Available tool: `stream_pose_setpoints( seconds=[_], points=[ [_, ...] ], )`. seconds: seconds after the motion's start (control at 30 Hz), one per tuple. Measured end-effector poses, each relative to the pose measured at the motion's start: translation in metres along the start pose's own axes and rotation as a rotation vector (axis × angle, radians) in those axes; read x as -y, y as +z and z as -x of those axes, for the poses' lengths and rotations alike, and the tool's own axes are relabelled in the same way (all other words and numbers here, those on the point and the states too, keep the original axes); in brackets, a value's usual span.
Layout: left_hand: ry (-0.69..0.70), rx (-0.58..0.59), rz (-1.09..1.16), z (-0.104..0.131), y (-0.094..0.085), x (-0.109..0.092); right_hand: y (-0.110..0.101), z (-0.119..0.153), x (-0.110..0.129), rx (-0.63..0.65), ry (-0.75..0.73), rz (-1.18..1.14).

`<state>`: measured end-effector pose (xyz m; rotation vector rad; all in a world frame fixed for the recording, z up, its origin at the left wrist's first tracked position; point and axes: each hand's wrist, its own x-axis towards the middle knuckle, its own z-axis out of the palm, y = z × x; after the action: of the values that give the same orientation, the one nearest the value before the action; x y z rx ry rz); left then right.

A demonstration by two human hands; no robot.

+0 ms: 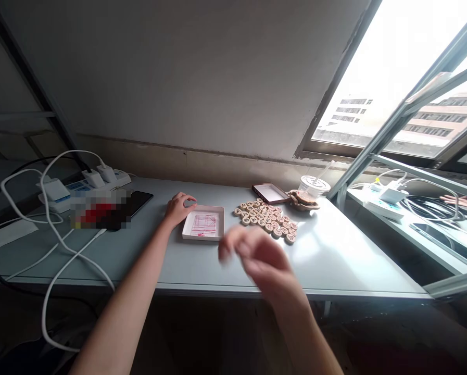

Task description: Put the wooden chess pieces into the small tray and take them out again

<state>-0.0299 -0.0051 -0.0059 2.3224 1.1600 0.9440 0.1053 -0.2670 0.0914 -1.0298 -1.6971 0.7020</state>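
A shallow white box (204, 238) lies open side up on the table, with red lines drawn on its inside bottom. At its back left corner is my left hand (177, 209), thumb and fingers bent around the rim. My right hand (262, 258) hangs in the air over the table's front part, right of the box. Motion smears its curled fingers, so whether they hold anything cannot be told. Many round wooden Chinese chess pieces (270, 216) with characters on top lie in a flat cluster beyond my right hand.
Behind the pieces sit another shallow box part (271, 192), a brown carved object (304, 201) and a lidded plastic cup (314, 184) with a straw. On the left are a phone (139, 202), a power strip (118, 179) and looping white cables (67, 245). Metal frame bars (358, 161) stand right.
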Motion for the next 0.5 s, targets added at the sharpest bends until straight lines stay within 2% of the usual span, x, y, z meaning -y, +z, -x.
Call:
stream_pose_setpoints(
  seconds=[0.03,0.07,0.13,0.17,0.23,0.33,0.43,0.5],
  points=[
    [0.001,0.001,-0.036,0.001,-0.001,-0.001,-0.011,-0.014,-0.012,0.0,0.025,0.07],
    [0.0,0.009,-0.058,0.001,-0.002,-0.001,-0.023,-0.029,-0.029,0.013,0.066,0.324],
    [-0.005,0.042,-0.063,0.002,-0.003,0.0,-0.044,-0.054,-0.067,-0.051,0.166,0.843],
    [-0.008,0.062,-0.051,0.002,-0.003,0.0,-0.053,-0.063,-0.087,-0.033,0.222,1.029],
    [-0.006,0.104,-0.008,0.001,-0.002,0.002,-0.067,-0.073,-0.119,0.08,0.311,1.228],
    [0.002,0.147,0.063,-0.001,0.001,0.001,-0.077,-0.076,-0.139,0.099,0.325,1.305],
    [0.008,0.164,0.109,-0.003,0.004,-0.003,-0.071,-0.08,-0.131,0.016,0.258,1.199],
    [0.015,0.178,0.125,-0.004,0.005,-0.005,-0.059,-0.087,-0.121,0.014,0.208,1.08]
  ],
)
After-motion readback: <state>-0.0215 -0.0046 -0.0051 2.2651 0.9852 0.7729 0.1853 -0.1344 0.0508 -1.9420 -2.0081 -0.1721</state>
